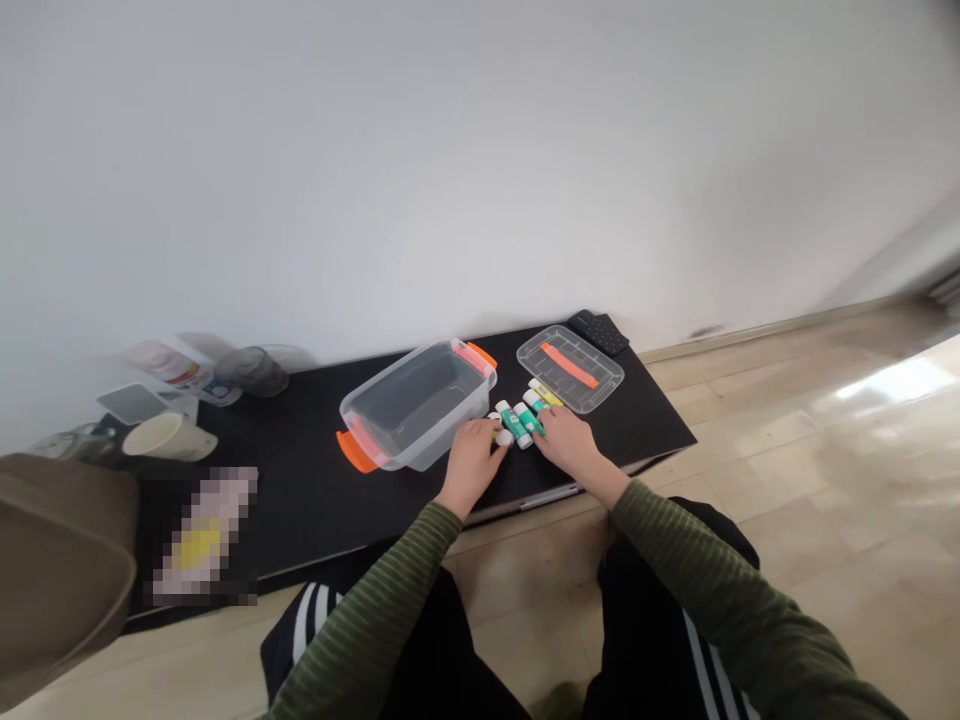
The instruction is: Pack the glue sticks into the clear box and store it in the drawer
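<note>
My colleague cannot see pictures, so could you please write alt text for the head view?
A person's left hand and right hand touch white-capped green and yellow tubes lying on a black table. To their left is an open clear box with orange handles; beyond the right hand lies a clear lid.

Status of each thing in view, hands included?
Clear box: open
Orange clips: swung outward, unfastened
Lid: flat, off the box
Green tubes: lying, white-capped
Yellow tube beside lid: lying, partly hidden
Paper cup: seems upright, contents unclear
Left hand: at the tubes, grip unclear
Right hand: fingers on tubes, grip unclear
</note>
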{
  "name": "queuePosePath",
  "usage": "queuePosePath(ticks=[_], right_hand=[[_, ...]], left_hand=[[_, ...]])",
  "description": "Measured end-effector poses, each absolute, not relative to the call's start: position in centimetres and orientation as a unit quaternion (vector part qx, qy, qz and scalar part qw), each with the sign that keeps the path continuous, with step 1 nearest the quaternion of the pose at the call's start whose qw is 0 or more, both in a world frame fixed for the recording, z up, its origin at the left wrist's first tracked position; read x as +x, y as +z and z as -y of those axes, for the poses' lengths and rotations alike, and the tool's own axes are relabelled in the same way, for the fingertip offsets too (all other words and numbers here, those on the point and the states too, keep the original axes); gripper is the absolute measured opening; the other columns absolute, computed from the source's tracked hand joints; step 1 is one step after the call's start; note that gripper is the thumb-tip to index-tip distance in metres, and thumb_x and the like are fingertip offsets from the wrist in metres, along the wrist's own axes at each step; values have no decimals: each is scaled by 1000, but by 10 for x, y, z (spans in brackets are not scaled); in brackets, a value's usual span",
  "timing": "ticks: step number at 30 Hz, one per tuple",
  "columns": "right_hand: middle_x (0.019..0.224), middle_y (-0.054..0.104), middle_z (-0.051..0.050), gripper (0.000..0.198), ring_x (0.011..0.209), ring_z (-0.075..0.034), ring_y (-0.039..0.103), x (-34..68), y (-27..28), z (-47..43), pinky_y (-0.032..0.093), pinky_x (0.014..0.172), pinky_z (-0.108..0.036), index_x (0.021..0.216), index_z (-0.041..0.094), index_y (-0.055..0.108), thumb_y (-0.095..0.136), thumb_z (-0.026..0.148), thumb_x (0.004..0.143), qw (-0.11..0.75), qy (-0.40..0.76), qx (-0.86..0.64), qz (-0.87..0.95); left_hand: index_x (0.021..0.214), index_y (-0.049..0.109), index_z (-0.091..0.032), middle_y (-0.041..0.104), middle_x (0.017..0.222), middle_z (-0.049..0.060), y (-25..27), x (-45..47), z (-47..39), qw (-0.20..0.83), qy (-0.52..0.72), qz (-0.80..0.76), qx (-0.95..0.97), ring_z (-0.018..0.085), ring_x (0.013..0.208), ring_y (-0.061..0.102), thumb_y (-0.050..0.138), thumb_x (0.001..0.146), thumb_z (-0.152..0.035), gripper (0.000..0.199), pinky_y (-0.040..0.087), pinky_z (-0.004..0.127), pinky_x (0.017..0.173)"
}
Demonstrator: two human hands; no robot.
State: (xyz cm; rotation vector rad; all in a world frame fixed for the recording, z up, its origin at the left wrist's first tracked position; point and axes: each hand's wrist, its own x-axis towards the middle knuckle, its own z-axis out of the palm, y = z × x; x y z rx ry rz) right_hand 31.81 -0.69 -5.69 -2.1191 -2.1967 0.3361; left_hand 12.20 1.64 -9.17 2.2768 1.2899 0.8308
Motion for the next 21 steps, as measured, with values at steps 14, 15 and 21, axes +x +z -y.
queuePosePath(ticks=[14, 15, 21], right_hand=[[118, 66, -18, 32, 103, -31, 66, 312, -68, 1, 50, 82, -39, 114, 15, 62, 45, 36, 96, -23, 145, -718, 681], [118, 66, -18, 32, 104, -31, 66, 313, -67, 1, 50, 82, -38, 114, 15, 62, 45, 36, 96, -18, 151, -719, 678], [110, 70, -15, 36, 100, -30, 68, 323, -50, 6, 47, 79, -34, 121, 17, 57, 46, 40, 96, 49, 193, -726, 659]], left_hand=[[103, 73, -24, 73, 103, 7, -82, 124, -16, 472, 446, -469, 599, 24, 99, 64, 76, 72, -20, 31, 43, 40, 101], [102, 73, -23, 73, 102, 7, -82, 125, -17, 499, 455, -462, 575, 23, 98, 65, 77, 72, -22, 30, 44, 39, 99], [102, 71, -17, 72, 102, 8, -80, 130, -18, 665, 487, -410, 391, 18, 90, 67, 80, 72, -35, 36, 52, 33, 87]])
